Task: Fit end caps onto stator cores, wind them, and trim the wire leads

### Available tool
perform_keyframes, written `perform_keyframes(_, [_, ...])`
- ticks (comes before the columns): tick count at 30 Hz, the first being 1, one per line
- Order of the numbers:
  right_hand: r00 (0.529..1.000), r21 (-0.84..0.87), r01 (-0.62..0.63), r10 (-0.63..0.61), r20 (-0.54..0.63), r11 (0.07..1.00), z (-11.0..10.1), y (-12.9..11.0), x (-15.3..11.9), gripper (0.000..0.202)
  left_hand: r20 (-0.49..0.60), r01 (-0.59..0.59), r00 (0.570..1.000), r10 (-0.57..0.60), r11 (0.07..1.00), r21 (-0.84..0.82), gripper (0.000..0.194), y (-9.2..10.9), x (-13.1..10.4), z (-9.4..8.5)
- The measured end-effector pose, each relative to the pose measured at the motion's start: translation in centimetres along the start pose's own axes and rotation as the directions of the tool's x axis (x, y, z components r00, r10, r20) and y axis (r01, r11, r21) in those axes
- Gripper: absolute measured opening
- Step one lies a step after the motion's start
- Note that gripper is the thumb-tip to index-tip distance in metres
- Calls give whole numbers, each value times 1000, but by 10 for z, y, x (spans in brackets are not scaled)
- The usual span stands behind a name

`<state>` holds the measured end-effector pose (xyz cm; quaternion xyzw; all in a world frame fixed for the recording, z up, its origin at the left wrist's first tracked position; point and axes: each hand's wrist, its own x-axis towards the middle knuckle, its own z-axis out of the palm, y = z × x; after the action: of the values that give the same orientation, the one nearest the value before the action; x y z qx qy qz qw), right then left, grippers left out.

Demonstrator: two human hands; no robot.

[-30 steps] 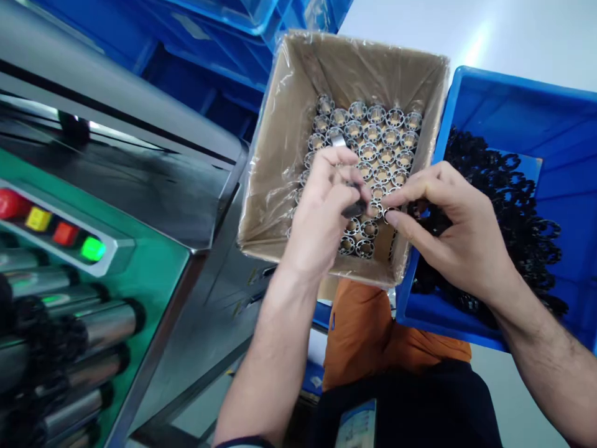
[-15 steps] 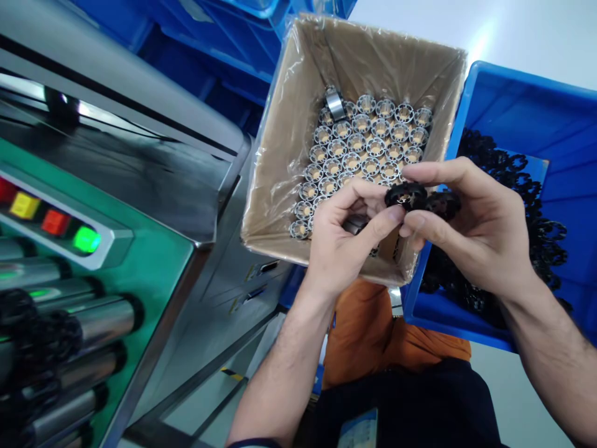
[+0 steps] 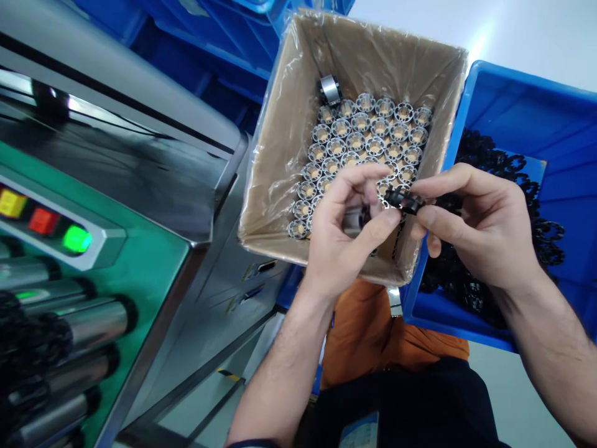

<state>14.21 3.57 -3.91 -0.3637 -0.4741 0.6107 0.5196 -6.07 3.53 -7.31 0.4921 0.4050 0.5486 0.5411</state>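
Observation:
My left hand (image 3: 342, 230) is curled round a short silver metal cylinder (image 3: 352, 221) with a black end, partly hidden by the fingers. Its thumb tip touches a black plastic ring part (image 3: 405, 201), seen nearly edge-on. From the other side, the thumb and fingertips of my right hand (image 3: 480, 221) pinch that same black part; whether it is one ring or two together I cannot tell. Both hands are over the near right side of a plastic-lined cardboard box (image 3: 275, 149). Inside the box stand rows of open silver cylinders (image 3: 356, 142).
One silver cylinder with black ends (image 3: 330, 90) lies by the box's far left corner. A blue bin (image 3: 559, 149) with a heap of black ring parts (image 3: 494, 162) adjoins on the right. Left is a green machine panel (image 3: 153, 218) with lit buttons (image 3: 77, 239).
The black part between my hands has turned from face-up to nearly edge-on. My left fingers have lifted a little, showing more of the held cylinder. The loose cylinder in the box has shifted up-left.

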Motion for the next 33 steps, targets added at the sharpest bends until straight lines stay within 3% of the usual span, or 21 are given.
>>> perform_keyframes(2, [1000,-27,-2,1,-21,1000,-1,1,0,23,-10,12,1000,-13,994,-113,54,-2,3,-3])
perform_keyframes(4, [999,-71,12,-16,-52,997,-2,3,0,28,-21,82,996,-86,982,-170,49,0,4,-2])
perform_keyframes(6, [998,-102,23,-29,-62,995,-3,4,-1,34,-31,185,981,-192,969,-164,43,5,2,5])
perform_keyframes(10, [1000,-85,1,-1,6,996,-3,6,-2,44,-33,281,958,-286,953,-116,64,17,-10,22])
perform_keyframes(14, [998,-79,6,-1,68,997,1,7,-2,47,-40,279,959,-281,959,-40,54,22,-16,23])
perform_keyframes(26, [1000,-200,1,1,9,980,4,8,-4,36,116,113,988,-104,991,-69,44,3,-11,4])
perform_keyframes(33, [999,-196,50,-48,12,979,7,8,-5,31,80,149,986,-149,989,5,48,11,-13,8])
